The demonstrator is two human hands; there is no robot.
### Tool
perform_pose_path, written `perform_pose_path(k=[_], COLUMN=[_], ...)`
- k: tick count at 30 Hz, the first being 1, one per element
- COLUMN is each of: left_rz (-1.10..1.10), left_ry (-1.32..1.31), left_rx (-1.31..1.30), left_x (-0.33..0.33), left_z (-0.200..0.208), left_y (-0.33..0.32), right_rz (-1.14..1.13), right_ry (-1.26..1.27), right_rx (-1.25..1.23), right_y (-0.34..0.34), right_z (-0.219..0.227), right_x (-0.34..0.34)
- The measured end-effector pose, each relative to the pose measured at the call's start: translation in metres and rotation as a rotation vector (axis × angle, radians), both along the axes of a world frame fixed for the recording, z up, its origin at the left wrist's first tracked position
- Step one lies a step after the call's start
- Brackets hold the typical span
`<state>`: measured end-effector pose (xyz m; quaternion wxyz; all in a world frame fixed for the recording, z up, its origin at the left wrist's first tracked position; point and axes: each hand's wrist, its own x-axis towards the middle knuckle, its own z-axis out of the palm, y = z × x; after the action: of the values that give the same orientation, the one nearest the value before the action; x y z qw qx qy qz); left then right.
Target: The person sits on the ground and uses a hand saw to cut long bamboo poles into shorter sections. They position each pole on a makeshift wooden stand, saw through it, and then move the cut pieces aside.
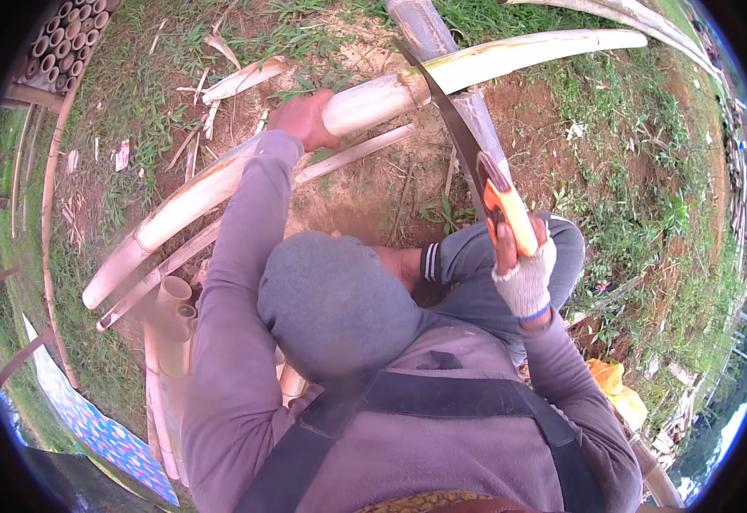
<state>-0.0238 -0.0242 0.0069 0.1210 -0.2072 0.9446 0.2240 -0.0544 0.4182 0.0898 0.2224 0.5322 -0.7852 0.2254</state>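
The person wears a muted mauve-grey sweatshirt (433, 453), its long left sleeve (237, 256) and right sleeve (570, 368) softly creased. Over it lies a black harness: a broad, flat chest band (442, 395) joins a wide left strap (288, 466) and a matching right strap (566, 453). The trousers (339, 299) are slate grey-blue, rounded smoothly at the knee, with a dark ankle cuff (431, 262) ringed by white stripes. The left hand (302, 122) is bare. The right hand (523, 265) wears an off-white knitted glove (526, 286), leaving the fingers uncovered, with blue edging (534, 316) at the wrist. A strip of yellow-brown patterned material (429, 500) shows at the lower edge.
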Motion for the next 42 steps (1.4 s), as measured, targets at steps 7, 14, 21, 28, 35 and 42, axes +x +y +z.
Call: perform_pose_path(k=[7,14,21,28,35,42], left_rz=[-0.027,-0.059,-0.031,0.139,1.819,1.509], left_ry=[-0.051,-0.008,0.277,0.768,1.231,1.677], left_rx=[-0.015,-0.016,-0.015,-0.335,0.748,1.491], left_x=[0.024,0.068,0.111,0.172,0.287,0.259], left_z=[-0.018,-0.026,0.033,0.087,-0.029,-0.025], left_y=[0.003,0.045,0.059,0.069,0.08,0.049], right_rz=[-0.384,-0.248,-0.26,-0.035,-0.03,0.046], right_ry=[-0.558,-0.616,-0.89,-1.872,-1.749,-1.771], right_rx=[-0.019,0.312,0.007,-0.484,-0.389,-0.361], right_y=[-0.12,-0.048,-0.115,-0.147,-0.122,-0.115], right_z=[-0.045,-0.077,-0.054,-0.024,-0.012,-0.018], right_x=[-0.06,-0.017,-0.036,-0.007,0.012,-0.001])
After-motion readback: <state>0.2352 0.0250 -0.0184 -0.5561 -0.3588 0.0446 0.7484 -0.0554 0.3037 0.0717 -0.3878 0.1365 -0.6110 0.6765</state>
